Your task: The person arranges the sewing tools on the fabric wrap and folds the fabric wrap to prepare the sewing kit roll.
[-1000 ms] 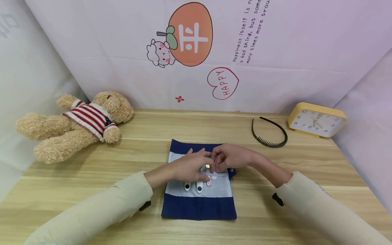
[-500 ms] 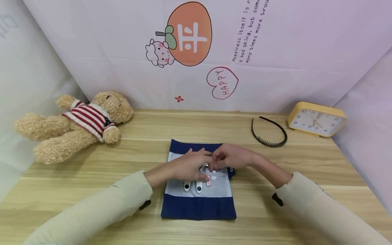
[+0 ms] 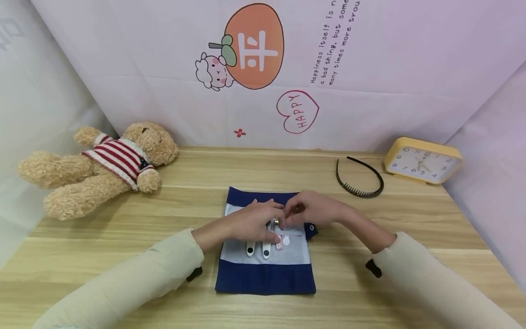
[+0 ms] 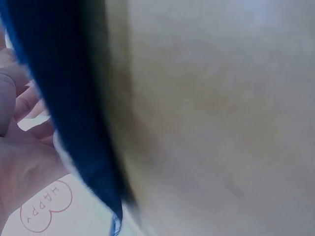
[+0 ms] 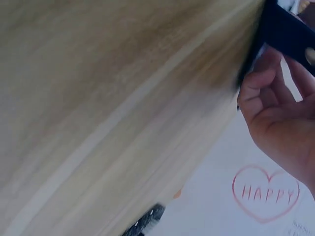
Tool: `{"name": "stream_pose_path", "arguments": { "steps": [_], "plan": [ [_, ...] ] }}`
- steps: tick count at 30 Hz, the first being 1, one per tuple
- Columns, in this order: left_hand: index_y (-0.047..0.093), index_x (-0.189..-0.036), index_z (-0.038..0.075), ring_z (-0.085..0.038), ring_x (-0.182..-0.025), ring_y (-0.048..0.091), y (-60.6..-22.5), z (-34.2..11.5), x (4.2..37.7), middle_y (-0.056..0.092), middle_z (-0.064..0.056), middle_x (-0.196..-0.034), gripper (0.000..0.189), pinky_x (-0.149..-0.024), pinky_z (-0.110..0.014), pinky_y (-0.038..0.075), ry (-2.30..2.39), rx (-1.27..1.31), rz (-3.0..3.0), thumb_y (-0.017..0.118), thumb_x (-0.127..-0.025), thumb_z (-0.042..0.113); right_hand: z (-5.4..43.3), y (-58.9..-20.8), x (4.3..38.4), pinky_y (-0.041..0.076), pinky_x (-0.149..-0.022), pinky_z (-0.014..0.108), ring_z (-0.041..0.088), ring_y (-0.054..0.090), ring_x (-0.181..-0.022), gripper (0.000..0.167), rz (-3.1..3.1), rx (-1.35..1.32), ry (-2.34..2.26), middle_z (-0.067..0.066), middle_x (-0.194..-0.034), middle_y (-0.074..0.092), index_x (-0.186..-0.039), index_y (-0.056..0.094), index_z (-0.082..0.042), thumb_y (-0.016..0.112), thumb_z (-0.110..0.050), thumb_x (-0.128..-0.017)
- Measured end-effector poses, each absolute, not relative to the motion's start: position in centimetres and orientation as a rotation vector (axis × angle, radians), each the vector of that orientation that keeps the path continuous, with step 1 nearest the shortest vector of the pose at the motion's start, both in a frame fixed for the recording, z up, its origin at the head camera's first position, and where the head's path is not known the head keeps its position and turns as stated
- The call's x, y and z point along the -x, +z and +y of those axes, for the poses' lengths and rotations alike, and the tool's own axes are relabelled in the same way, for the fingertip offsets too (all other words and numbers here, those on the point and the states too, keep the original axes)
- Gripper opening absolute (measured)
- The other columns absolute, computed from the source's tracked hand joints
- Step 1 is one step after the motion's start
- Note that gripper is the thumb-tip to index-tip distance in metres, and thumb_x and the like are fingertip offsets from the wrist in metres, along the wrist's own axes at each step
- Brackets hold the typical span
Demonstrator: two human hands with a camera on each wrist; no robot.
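Observation:
A navy-and-grey fabric organizer (image 3: 266,278) lies unfolded in the head view, a light band (image 3: 297,232) across its grey middle. Two white handles with black dots (image 3: 266,251) and a small pink item (image 3: 279,245) stick out below. My left hand (image 3: 256,223) spreads over the organizer, its thumb at the pink item and fingers covering the tools' upper parts. Beside it, my right hand (image 3: 310,210) has fingers and thumb curled together above a slim tool with a white round end (image 3: 286,241), which shows below the band. The pinched part is hidden by the fingers.
A teddy bear (image 3: 115,160) in a striped shirt lies at the left of the wooden table (image 3: 164,283). Toward the back right are a black toothed headband (image 3: 363,193) and a yellow clock (image 3: 425,160). A snap tab (image 3: 311,230) juts from the organizer's right edge.
The white round end has slid down and shows fully below the band. The right hand has shifted slightly; the left hand stays over the organizer.

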State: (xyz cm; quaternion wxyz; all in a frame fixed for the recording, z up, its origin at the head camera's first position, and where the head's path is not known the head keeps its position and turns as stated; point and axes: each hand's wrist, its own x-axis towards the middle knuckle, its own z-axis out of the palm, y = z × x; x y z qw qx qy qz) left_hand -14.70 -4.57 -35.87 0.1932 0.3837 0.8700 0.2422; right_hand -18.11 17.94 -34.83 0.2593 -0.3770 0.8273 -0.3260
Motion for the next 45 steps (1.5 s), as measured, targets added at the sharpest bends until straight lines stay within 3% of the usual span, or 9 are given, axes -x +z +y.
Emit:
{"name": "stream_pose_path", "arguments": {
  "steps": [4,8,14,18,25,29,32,36,45],
  "plan": [
    [0.068,-0.111,0.017,-0.016,-0.117,0.055,-34.9,-4.4,15.0,0.059,0.000,-0.137,0.024,-0.099,-0.041,0.046,0.662,-1.109,2.447,0.078,-0.092,0.028,20.0,-34.0,18.0,0.053,-0.076,0.032,0.019,0.063,-0.087,0.012,2.347,0.959,-0.931,0.002,-0.098,0.072,-0.104,0.075,-0.007,0.065,-0.011,-0.099],
    [0.068,-0.117,0.018,-0.013,-0.111,0.056,-34.1,-4.1,15.0,0.059,0.002,-0.138,0.029,-0.090,-0.034,0.048,0.614,-1.090,2.470,0.077,-0.093,0.031,22.4,-33.2,17.1,0.055,-0.083,0.038,0.022,0.066,-0.097,0.016,2.362,0.898,-0.966,0.005,-0.105,0.073,-0.109,0.074,-0.006,0.065,-0.015,-0.100],
    [0.068,-0.121,0.020,-0.012,-0.116,0.055,-34.2,-3.9,15.2,0.059,0.003,-0.138,0.031,-0.096,-0.035,0.047,0.657,-1.085,2.471,0.075,-0.094,0.033,26.0,-32.7,15.2,0.054,-0.088,0.038,0.020,0.064,-0.102,0.025,2.416,0.841,-0.977,0.006,-0.115,0.071,-0.119,0.070,-0.005,0.069,-0.020,-0.099],
    [0.068,-0.124,0.019,-0.014,-0.129,0.051,-34.4,-3.7,15.4,0.055,0.001,-0.144,0.034,-0.105,-0.036,0.043,0.694,-1.123,2.443,0.074,-0.095,0.035,28.7,-32.8,14.1,0.054,-0.085,0.034,0.015,0.064,-0.101,0.028,2.468,0.800,-0.967,0.005,-0.116,0.070,-0.121,0.069,-0.006,0.070,-0.020,-0.098],
    [0.065,-0.132,0.018,-0.022,-0.149,0.030,-34.9,-3.5,15.8,0.041,-0.006,-0.158,0.041,-0.119,-0.042,0.029,0.679,-1.157,2.358,0.072,-0.096,0.035,33.6,-33.7,12.9,0.054,-0.077,0.027,0.010,0.062,-0.096,0.035,2.465,0.704,-0.976,0.009,-0.119,0.067,-0.127,0.065,-0.001,0.072,-0.016,-0.096],
    [0.063,-0.136,0.019,-0.023,-0.154,0.017,-35.2,-3.8,15.7,0.037,-0.004,-0.161,0.046,-0.123,-0.047,0.016,0.594,-1.144,2.340,0.074,-0.094,0.034,36.2,-34.3,12.5,0.054,-0.075,0.026,0.009,0.061,-0.094,0.039,2.496,0.695,-0.900,0.009,-0.118,0.067,-0.126,0.064,0.000,0.076,-0.015,-0.092],
    [0.064,-0.136,0.019,-0.025,-0.154,0.016,-35.5,-3.9,15.5,0.037,-0.006,-0.161,0.046,-0.123,-0.052,0.011,0.560,-1.153,2.334,0.075,-0.094,0.031,37.3,-34.7,12.3,0.053,-0.076,0.025,0.007,0.060,-0.094,0.040,2.475,0.667,-0.860,0.009,-0.117,0.065,-0.125,0.063,0.001,0.078,-0.015,-0.091],
    [0.066,-0.133,0.018,-0.027,-0.154,0.017,-35.5,-3.9,15.6,0.038,-0.007,-0.160,0.041,-0.122,-0.056,0.010,0.557,-1.163,2.342,0.075,-0.095,0.028,37.9,-35.2,12.1,0.051,-0.072,0.025,0.007,0.058,-0.089,0.035,2.395,0.665,-0.898,0.007,-0.111,0.064,-0.122,0.062,0.002,0.075,-0.012,-0.092],
    [0.070,-0.126,0.018,-0.028,-0.153,0.019,-35.4,-3.3,15.5,0.039,-0.007,-0.160,0.035,-0.120,-0.058,0.015,0.514,-1.154,2.357,0.076,-0.093,0.028,38.1,-36.0,12.6,0.044,-0.053,0.027,0.009,0.052,-0.069,0.015,2.337,0.850,-0.997,-0.003,-0.081,0.058,-0.100,0.064,-0.009,0.074,-0.004,-0.091]
  ]
}}
